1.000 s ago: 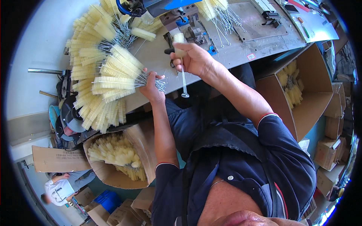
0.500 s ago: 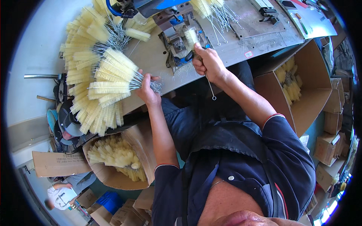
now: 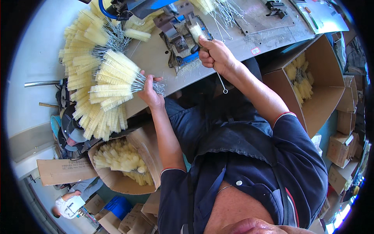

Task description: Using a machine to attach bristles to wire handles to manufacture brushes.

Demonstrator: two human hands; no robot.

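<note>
Noted illegible label (image 3: 255,51) by tabletop (image 3: 151,58) near edge. Gripping brush (image 3: 196,32) in right hand (image 3: 217,55) across edge, long axis aslant, bristles toward far edge. Clutching brush bundle (image 3: 117,80) in left hand (image 3: 152,94) at left end, bristles leftward.

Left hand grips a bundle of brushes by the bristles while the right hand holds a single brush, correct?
Not quite: the head view shows the left hand gripping the bundle of brushes by the wire stems, not the bristles. The right hand holds a single brush.
</note>
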